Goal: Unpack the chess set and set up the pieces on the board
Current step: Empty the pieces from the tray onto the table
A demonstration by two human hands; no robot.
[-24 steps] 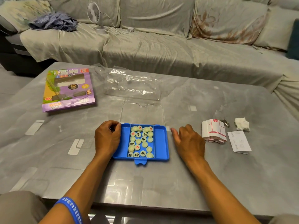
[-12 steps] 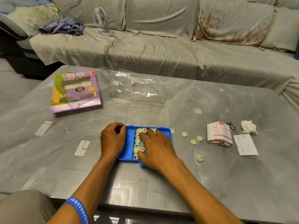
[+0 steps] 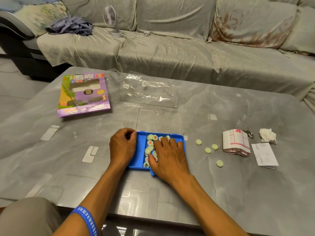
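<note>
- The blue case (image 3: 139, 160) is seen near the front middle of the grey surface (image 3: 238, 193), its long axis running away from the person; its clear lid (image 3: 159, 120) is laid open flat beyond it.
- Round pale pieces (image 3: 150, 143) are packed in the case's middle compartment; red and dark characters are printed on some, too small to be read.
- The case's left wall is held by the left hand (image 3: 122, 147), its grip curled over the far corner.
- The right hand (image 3: 168, 157) is laid over the pieces in the case, fingers bent down onto them; whether any piece is pinched cannot be told.
- Four loose pieces (image 3: 208, 150) are scattered right of the case, blank sides up.
- Further right, a folded paper board (image 3: 236, 142) with red lines and a red character is seen, then a white slip (image 3: 265, 155) and a crumpled tissue (image 3: 267, 135).
- Far left of the case lies a purple box (image 3: 83, 95); its lettering is unreadable.
- A clear plastic bag (image 3: 150, 90) lies beyond the lid.
</note>
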